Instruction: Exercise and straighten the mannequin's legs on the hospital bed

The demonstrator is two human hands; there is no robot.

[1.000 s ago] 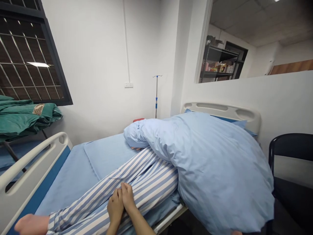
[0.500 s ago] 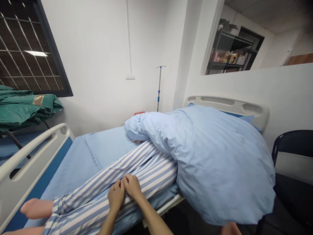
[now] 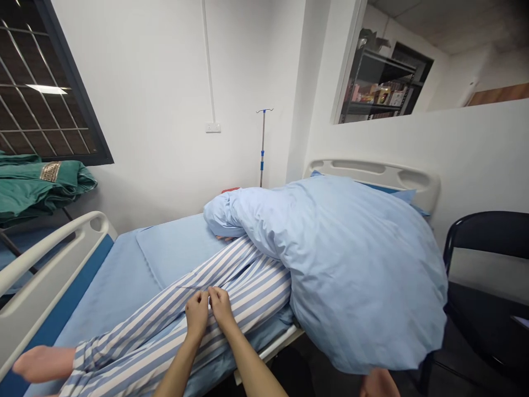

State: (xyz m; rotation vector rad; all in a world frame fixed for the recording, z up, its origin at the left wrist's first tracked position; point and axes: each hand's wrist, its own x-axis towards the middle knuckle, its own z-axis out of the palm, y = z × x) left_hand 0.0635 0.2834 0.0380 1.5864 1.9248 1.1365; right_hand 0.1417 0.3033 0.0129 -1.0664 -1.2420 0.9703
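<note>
My left hand [image 3: 197, 314] and my right hand [image 3: 221, 306] are close together, knuckles up, over the leg of the blue-and-white striped trousers [image 3: 260, 292]. Both have their fingers curled in; whatever is inside them, if anything, is hidden. The trousers are worn by a figure lying on the bed, with one bare foot [image 3: 45, 364] showing at the lower left. A light blue quilt [image 3: 351, 264] is bunched over the figure's upper part and hangs down the near side. Under the legs is the blue bed sheet [image 3: 165, 242].
The bed has a pale footboard [image 3: 93, 220] and headboard [image 3: 372, 168]. An IV pole [image 3: 262, 146] stands by the far wall. At right is a black chair [image 3: 491, 237]. Folded green fabric [image 3: 61, 182] lies at left. A pinkish limb-like shape [image 3: 378, 383] shows below the quilt.
The view has turned slightly to the right, so the bed and quilt appear further left. My hands stay together over the trouser leg, fingers still curled, with slightly changed wrist angles.
</note>
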